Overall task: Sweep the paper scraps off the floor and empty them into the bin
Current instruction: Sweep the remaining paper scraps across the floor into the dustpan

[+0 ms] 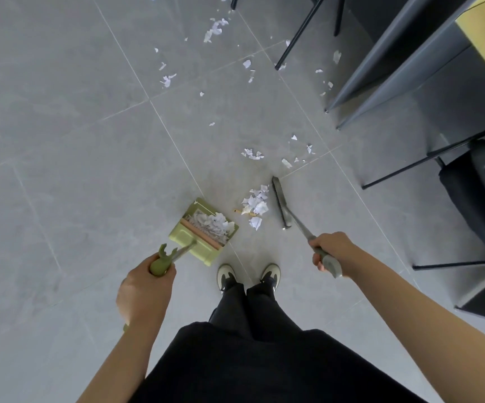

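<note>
My left hand [144,289] grips the green handle of a long-handled green dustpan [203,231] that stands on the grey tiled floor and holds white paper scraps. My right hand [330,250] grips the grey handle of a broom; its dark broom head [280,202] rests on the floor to the right of the pan. A pile of white paper scraps [256,206] lies between broom head and pan mouth, with a small tan stub beside it. More loose scraps [253,154] are scattered farther out, and another cluster of scraps [215,29] lies near the top. No bin is in view.
My two feet in light shoes [248,274] stand just behind the pan. Dark desk legs [386,74] and a black chair [480,193] with thin metal legs crowd the right side. A second set of black chair legs [299,33] stands at the top.
</note>
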Tool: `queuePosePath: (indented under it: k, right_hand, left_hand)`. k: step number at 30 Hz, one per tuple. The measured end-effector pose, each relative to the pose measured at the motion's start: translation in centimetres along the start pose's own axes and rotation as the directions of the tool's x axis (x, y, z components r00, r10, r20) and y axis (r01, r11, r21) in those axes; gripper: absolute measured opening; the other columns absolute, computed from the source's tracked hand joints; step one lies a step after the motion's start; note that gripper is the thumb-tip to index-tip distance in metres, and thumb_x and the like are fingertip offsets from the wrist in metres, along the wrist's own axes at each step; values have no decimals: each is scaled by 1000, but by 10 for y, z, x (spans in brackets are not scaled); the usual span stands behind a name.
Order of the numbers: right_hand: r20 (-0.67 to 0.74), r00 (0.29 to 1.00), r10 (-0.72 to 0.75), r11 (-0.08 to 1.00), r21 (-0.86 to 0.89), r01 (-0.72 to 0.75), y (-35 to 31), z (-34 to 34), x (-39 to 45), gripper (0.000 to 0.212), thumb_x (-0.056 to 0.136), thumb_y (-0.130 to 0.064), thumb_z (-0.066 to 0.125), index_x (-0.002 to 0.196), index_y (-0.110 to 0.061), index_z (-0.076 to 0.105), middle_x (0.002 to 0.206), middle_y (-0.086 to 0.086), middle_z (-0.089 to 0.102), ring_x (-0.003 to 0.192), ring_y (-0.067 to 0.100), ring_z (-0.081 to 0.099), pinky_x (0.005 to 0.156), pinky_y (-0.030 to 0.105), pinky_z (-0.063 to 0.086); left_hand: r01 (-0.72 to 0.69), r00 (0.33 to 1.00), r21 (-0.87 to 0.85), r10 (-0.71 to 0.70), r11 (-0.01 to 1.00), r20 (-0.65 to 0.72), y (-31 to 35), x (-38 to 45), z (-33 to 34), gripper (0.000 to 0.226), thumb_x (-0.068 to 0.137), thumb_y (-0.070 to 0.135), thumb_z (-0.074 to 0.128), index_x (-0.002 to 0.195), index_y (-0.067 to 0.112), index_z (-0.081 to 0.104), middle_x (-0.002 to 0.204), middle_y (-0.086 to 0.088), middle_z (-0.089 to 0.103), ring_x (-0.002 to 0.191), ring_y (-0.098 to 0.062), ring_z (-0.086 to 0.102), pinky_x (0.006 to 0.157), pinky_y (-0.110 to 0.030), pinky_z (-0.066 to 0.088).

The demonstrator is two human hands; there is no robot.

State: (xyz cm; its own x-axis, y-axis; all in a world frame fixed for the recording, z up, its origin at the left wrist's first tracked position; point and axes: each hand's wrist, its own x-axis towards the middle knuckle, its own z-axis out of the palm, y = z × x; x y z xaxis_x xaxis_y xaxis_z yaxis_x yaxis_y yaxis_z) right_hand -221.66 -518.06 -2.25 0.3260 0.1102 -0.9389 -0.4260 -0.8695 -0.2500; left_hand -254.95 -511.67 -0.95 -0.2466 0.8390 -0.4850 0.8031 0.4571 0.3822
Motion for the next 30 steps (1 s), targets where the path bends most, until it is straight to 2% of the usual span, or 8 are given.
queuePosePath:
  k: [3,10,14,17,19,23,26,30]
  right_hand:
    - [-25,999,-32,990,-136,28,-1,0,4,3,92,2,52,94,5,52,82,19,50,47,21,49,41,23,45]
    - [-14,998,62,979,-194,-63,-18,-5,22,9,95,1,45,86,-2,45,79,18,51,57,23,55,44,27,52]
    - [-22,998,63,997,-30,-64,-30,-13,32,14,90,5,40,82,-6,41,70,8,38,46,17,39,40,18,42]
    - [39,995,88,987,134,-92,-37,-27,35,17,91,5,37,85,-10,40,67,4,35,35,12,36,36,16,39]
    - [60,992,110,979,163,-119,-37,-39,32,12,94,2,34,88,-7,41,67,4,36,31,11,37,32,16,36]
    - [-40,992,122,991,66,-119,-27,-52,23,11,95,1,39,86,-2,45,69,8,40,29,12,38,34,15,38]
    - [-101,993,63,996,-51,-68,-17,-56,25,10,91,6,42,86,-1,47,71,10,42,32,14,40,37,17,39]
    - [-135,990,-39,946,-323,-7,-4,-60,42,3,87,1,49,90,1,50,65,12,47,46,22,49,47,26,42]
  left_hand:
    - [-38,999,55,36,998,29,-3,3,-5,23,88,34,65,66,36,56,57,-2,60,60,-27,59,55,-30,45]
    - [-119,991,149,109,982,75,3,12,7,13,88,39,63,75,39,61,58,2,60,59,-23,57,54,-27,42]
    - [-132,990,176,121,975,71,8,18,20,9,88,41,62,80,37,64,60,3,60,60,-22,57,54,-27,40]
    - [-152,987,209,136,966,90,10,20,24,12,89,41,61,81,33,66,59,2,59,58,-22,57,52,-26,38]
    - [-166,984,231,146,959,103,13,21,26,12,89,42,61,82,34,67,59,2,59,58,-21,56,52,-26,38]
    - [-181,981,238,160,954,108,19,25,28,11,89,40,62,79,36,64,58,3,58,58,-21,56,52,-26,37]
    - [-184,981,247,163,951,101,21,27,30,12,88,41,62,77,36,62,58,3,58,58,-21,56,53,-27,38]
    - [-193,980,258,174,947,94,21,28,33,12,88,41,62,79,33,64,59,2,59,59,-23,57,55,-28,41]
